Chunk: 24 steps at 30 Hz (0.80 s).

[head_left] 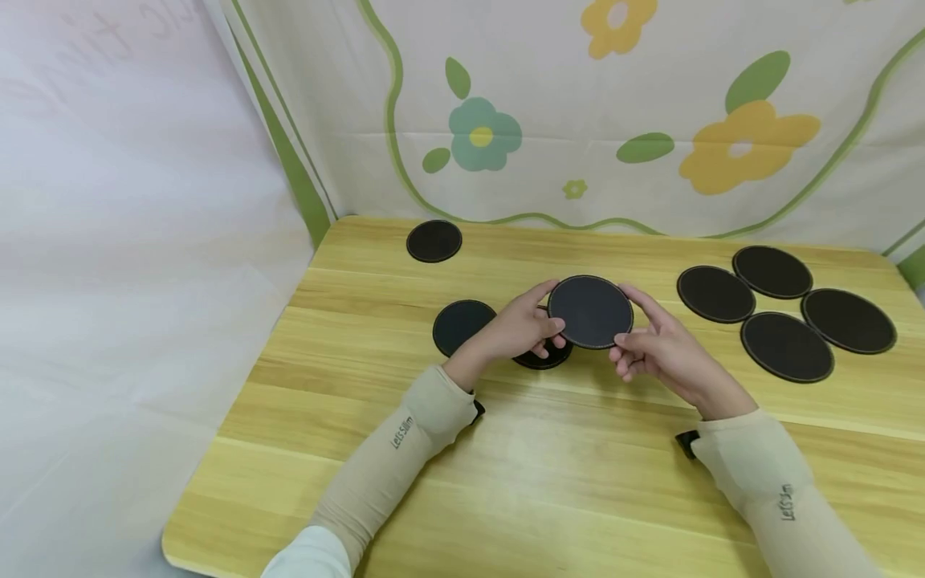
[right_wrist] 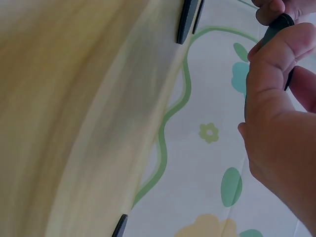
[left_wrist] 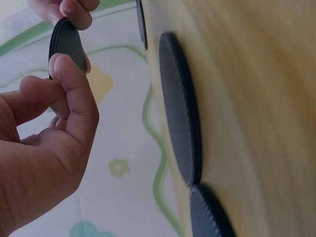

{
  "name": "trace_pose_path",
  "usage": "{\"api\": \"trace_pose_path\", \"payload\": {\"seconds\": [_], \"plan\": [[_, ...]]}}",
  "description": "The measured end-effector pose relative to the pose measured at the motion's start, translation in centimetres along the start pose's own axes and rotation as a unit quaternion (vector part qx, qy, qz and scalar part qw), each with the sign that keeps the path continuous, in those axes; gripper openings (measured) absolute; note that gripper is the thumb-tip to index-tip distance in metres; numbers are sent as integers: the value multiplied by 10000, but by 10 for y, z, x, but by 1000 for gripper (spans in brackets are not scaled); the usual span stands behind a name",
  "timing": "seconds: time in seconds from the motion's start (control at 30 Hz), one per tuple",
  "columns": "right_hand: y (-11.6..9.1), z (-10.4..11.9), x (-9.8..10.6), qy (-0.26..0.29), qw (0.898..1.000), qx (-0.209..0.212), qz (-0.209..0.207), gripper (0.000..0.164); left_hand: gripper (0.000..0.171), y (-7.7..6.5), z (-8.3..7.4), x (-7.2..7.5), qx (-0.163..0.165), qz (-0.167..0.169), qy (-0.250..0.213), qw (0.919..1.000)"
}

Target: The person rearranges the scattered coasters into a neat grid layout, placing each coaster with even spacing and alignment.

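Note:
A round black coaster [head_left: 590, 312] with pale stitching round its rim is held up above the table between both hands. My left hand [head_left: 522, 323] pinches its left edge, thumb on the near face. On the opposite edge, my right hand [head_left: 661, 345] pinches it between thumb and index finger. The left wrist view shows the same coaster [left_wrist: 69, 43] tilted, clear of the tabletop. Below the left hand lies another black coaster [head_left: 542, 353], partly hidden by that hand and the held coaster. Beside it, a further coaster [head_left: 464, 327] lies flat, its edge overlapped by the hand.
A wooden table [head_left: 549, 482] carries the coasters. One coaster [head_left: 433, 241] lies at the back left. Several more sit in a cluster at the right, among them a nearer coaster [head_left: 787, 347]. A flowered cloth [head_left: 549, 185] hangs behind the table's back edge.

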State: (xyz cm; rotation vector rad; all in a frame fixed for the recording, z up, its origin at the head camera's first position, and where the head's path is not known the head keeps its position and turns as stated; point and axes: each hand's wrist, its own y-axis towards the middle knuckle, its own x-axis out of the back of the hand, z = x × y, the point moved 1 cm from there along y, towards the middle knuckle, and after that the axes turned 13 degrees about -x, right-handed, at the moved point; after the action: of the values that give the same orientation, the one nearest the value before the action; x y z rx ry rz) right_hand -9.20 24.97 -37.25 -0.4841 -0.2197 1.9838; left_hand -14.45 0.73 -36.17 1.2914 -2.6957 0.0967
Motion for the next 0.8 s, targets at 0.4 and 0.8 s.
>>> {"api": "trace_pose_path", "payload": {"seconds": [0.4, 0.8], "plan": [[-12, 0, 22, -484, 9986, -209, 44, 71, 75, -2, 7, -15, 122, 245, -556, 9981], [-22, 3, 63, -801, 9926, -458, 796, 65, 74, 1, 13, -19, 185, 1078, -610, 9921]]}}
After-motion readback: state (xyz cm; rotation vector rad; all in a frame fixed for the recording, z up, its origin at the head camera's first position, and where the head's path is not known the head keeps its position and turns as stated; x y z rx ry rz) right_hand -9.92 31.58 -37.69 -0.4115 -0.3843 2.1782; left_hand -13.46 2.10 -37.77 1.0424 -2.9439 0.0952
